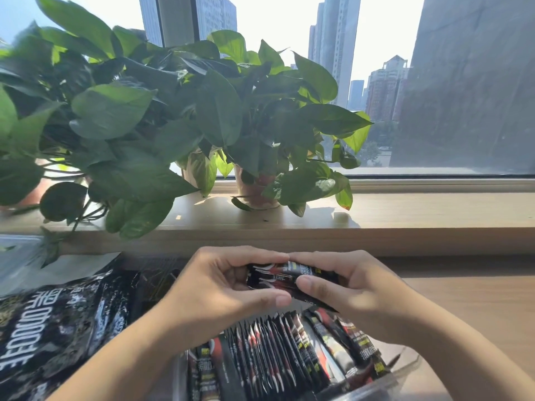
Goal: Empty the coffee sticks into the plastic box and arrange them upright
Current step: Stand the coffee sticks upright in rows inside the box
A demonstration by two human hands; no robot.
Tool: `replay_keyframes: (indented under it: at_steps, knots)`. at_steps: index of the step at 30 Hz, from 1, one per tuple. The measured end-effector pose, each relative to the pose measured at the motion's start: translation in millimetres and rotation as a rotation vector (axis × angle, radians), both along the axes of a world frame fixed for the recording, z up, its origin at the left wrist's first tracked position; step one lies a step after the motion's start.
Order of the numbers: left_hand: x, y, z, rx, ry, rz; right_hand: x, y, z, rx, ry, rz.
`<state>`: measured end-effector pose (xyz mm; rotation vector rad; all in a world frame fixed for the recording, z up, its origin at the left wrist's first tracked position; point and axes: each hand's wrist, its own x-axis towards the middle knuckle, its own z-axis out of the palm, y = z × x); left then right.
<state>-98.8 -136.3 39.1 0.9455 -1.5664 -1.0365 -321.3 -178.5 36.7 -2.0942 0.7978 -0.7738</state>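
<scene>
Sticks: a small bundle of black-and-red coffee sticks (285,277) lies crosswise in the air, just above the far part of the plastic box (373,386). More sticks (269,351) are in the box, a packed row standing on edge. Those toward the box's right end lean over and sit looser. The clear wall shows at the near right corner. My forearms cover the box's left edge and part of its right side, so I cannot read how full those ends are.

Left of the box: a large black coffee bag (58,328) lies flat on the table, crumpled, with its white lettering turned sideways. Something clear and flat lies beyond the bag; I cannot tell what it is. Right of the box: bare wooden table (477,302). Beyond the box: a window sill (419,215) raised a step above the table, carrying two potted plants (150,117). The broad leaves of the left one hang down over the sill edge toward the bag. High-rise buildings show through the glass behind them. Nothing lies between the bundle and the row below it except my own thumbs.

Grip: left hand (220,287) is curled round the bundle's left end, fingers over the top, thumb along the near side. Right hand (356,290) does the same at the right end, thumb pressed on the near face. The fingertips of both hands nearly meet on top. Both hands are closed snugly on the bundle, and only its middle shows.
</scene>
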Motion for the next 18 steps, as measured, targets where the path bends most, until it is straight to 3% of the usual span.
replay_keyframes:
  at_steps: [8, 18]
  knots:
    - [-1.0, 0.7, 3.2, 0.012, -0.045, 0.043, -1.5, 1.5, 3.7, -0.035, 0.130, 0.024]
    - [-4.6, 2.8, 7.3, 0.062, -0.047, 0.094, 0.0, -3.8, -2.6, -0.090, 0.164, -0.001]
